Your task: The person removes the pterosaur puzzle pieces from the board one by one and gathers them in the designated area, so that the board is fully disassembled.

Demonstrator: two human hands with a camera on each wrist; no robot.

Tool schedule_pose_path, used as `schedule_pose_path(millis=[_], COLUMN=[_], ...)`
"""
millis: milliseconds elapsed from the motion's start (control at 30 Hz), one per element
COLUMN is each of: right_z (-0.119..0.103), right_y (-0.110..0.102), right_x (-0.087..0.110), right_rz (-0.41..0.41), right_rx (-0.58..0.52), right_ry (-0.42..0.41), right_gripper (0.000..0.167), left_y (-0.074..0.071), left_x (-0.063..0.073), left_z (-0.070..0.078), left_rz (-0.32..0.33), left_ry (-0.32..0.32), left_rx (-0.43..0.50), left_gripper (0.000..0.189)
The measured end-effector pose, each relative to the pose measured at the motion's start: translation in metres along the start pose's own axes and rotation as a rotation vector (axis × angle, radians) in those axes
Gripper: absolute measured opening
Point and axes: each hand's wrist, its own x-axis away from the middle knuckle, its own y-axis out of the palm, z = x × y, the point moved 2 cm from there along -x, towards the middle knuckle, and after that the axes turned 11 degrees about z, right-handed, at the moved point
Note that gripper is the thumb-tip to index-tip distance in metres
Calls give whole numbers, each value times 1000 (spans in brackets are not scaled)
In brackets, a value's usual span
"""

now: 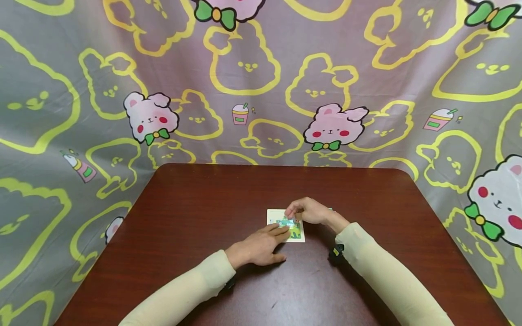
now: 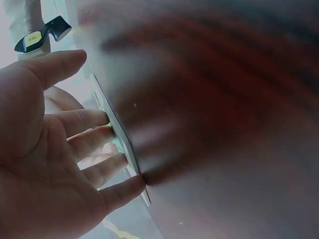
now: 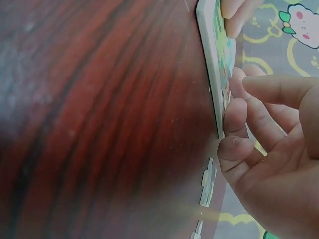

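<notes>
A jigsaw puzzle board [image 1: 270, 236] with a pale frame and a green, blue and yellow picture lies flat on the table. My left hand [image 1: 261, 244] reaches over its near left part, fingers straight and spread, fingertips resting on it in the left wrist view. Above the far right corner is my right hand [image 1: 309, 211], its fingers bent. Up close, the right hand [image 3: 274, 134] has fingertips at the board's edge [image 3: 212, 69], thumb and index finger close together. Whether a piece sits between them is hidden.
Two loose puzzle pieces, one of them a thin piece [image 3: 208, 184], lie past the board near the right hand. The dark red-brown table [image 1: 204, 194] ends at a cartoon-printed cloth [image 1: 261, 104] behind and at the sides.
</notes>
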Motion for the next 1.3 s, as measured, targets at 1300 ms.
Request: schedule_pose_path(millis=[1300], right_z=[-1], right_y=[-5], right_x=[5], right_rz=[135], right_rx=[84], right_ry=[53], right_gripper=[21], left_y=[-1], left_x=[-3], left_z=[0], left_rz=[-27], left_ry=[-71], left_rx=[36], left_gripper=[69])
